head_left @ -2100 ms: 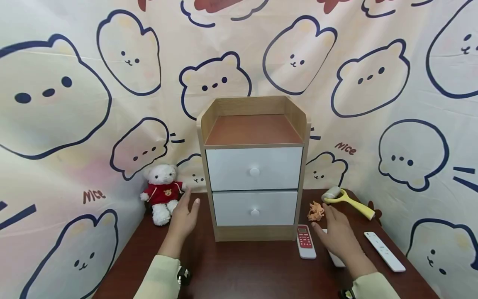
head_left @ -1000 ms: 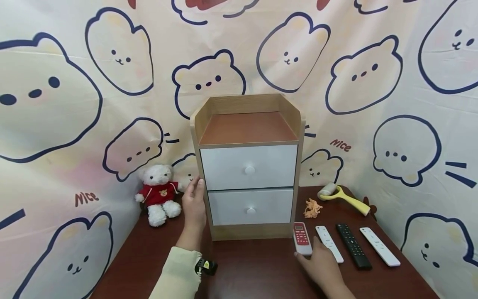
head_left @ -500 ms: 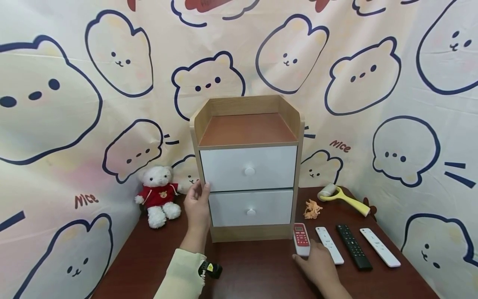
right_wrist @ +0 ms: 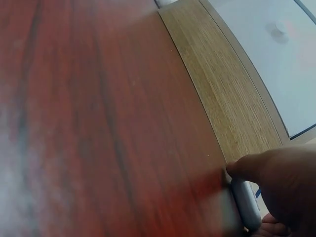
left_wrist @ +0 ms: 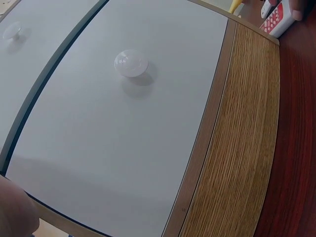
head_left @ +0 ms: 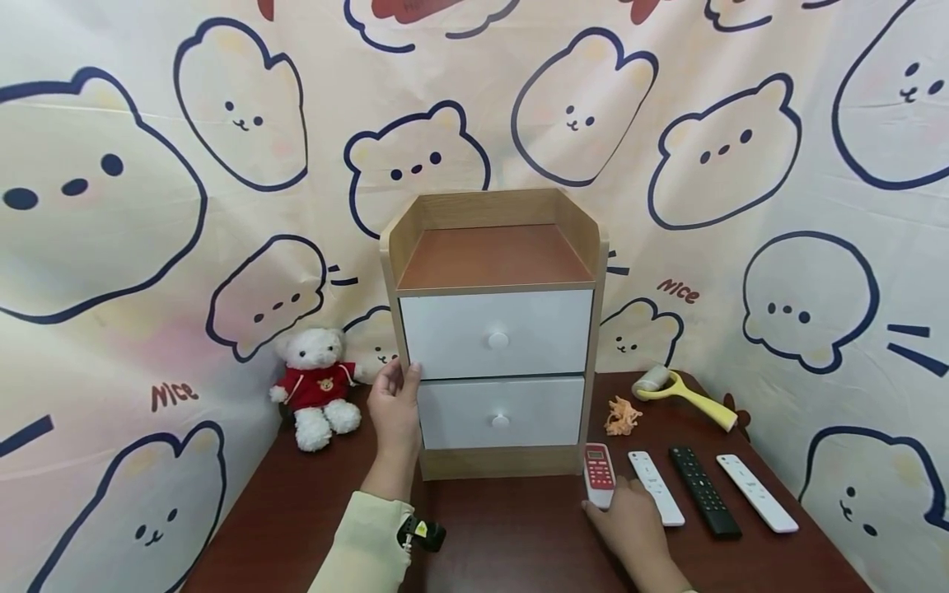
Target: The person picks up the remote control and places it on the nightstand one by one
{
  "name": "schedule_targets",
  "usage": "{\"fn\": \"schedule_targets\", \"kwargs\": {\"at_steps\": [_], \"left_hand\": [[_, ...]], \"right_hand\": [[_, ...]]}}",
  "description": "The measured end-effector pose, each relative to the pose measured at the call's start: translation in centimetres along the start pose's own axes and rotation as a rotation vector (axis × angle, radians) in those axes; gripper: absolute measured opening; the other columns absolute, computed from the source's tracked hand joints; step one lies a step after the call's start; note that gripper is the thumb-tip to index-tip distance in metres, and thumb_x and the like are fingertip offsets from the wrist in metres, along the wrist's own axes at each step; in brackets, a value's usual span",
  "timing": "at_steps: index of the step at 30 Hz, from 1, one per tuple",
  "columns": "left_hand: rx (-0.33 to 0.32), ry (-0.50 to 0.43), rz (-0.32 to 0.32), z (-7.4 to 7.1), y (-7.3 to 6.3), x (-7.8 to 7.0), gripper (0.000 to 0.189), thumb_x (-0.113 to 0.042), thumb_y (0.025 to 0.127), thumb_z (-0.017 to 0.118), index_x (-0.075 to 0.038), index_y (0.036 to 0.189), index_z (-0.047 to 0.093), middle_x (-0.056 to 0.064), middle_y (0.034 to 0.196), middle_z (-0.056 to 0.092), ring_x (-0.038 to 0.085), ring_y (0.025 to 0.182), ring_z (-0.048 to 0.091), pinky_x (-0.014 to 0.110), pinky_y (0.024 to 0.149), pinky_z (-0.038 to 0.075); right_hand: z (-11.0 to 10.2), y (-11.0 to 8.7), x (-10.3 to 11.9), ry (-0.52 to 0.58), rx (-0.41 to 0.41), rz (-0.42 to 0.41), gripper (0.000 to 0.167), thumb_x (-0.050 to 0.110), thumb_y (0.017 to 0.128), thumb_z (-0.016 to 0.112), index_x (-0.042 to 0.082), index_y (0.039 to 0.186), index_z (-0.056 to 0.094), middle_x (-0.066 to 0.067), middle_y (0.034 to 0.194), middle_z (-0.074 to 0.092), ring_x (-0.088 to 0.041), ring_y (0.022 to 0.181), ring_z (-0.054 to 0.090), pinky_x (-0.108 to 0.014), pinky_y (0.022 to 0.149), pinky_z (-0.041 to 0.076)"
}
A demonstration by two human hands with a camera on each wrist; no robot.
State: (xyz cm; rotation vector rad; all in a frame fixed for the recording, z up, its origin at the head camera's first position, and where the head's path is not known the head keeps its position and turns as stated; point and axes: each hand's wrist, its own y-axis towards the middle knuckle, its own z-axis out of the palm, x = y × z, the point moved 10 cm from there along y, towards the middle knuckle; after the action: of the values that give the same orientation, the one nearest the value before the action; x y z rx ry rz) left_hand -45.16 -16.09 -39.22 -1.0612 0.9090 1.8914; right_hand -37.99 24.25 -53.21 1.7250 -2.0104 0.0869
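Observation:
A small wooden cabinet (head_left: 500, 463) with two white drawers stands in the middle of the table. My left hand (head_left: 395, 412) rests at its left side, the thumb over the front edge by the gap between the drawers. Both drawers, upper (head_left: 452, 338) and lower (head_left: 460, 416), are closed and have round white knobs. Beside the cabinet's lower right corner lies a white remote control (head_left: 599, 469) with a red face. My right hand (head_left: 636, 527) pinches its near end between thumb and fingers. In the right wrist view the hand hides most of this remote.
Further right lie a white remote (head_left: 656, 488), a black remote (head_left: 704, 492) and another white remote (head_left: 756, 492). Behind them are an orange tangled object (head_left: 621, 417) and a yellow-handled roller (head_left: 693, 399). A white teddy bear (head_left: 317, 387) in red sits left of the cabinet.
My left hand has moved right, from near the bear to the cabinet's side. My right hand has come down and back from beside the orange object to the red-faced remote.

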Motion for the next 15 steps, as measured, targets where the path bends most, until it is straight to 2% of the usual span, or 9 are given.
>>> {"fn": "schedule_targets", "kwargs": {"at_steps": [5, 10, 15], "left_hand": [[0.009, 0.000, 0.007, 0.1, -0.1, -0.1, 0.044, -0.017, 0.105, 0.076, -0.002, 0.144, 0.063, 0.018, 0.146, 0.065, 0.024, 0.137, 0.058, 0.015, 0.100, 0.054], [0.016, 0.000, 0.002, 0.2, -0.1, -0.1, 0.045, -0.019, 0.105, 0.076, -0.003, 0.144, 0.062, 0.017, 0.149, 0.063, 0.023, 0.141, 0.057, 0.016, 0.104, 0.054], [0.004, -0.005, 0.006, 0.1, -0.1, -0.1, 0.043, -0.017, 0.105, 0.076, -0.002, 0.143, 0.063, 0.018, 0.148, 0.064, 0.025, 0.140, 0.057, 0.015, 0.101, 0.054]], "right_hand": [[-0.2, 0.0, 0.1, 0.014, -0.034, -0.010, 0.066, 0.036, 0.082, 0.092, -0.018, 0.111, 0.069, -0.024, 0.091, 0.069, -0.040, 0.088, 0.069, -0.059, 0.078, 0.059], [-0.5, -0.1, -0.5, 0.044, -0.044, 0.023, 0.059, 0.034, 0.080, 0.087, -0.017, 0.104, 0.069, -0.021, 0.086, 0.067, -0.037, 0.083, 0.067, -0.056, 0.073, 0.057], [-1.0, -0.2, -1.2, 0.077, -0.064, 0.044, 0.051, 0.033, 0.080, 0.082, -0.013, 0.098, 0.070, -0.020, 0.084, 0.066, -0.035, 0.078, 0.065, -0.053, 0.069, 0.055]]}}
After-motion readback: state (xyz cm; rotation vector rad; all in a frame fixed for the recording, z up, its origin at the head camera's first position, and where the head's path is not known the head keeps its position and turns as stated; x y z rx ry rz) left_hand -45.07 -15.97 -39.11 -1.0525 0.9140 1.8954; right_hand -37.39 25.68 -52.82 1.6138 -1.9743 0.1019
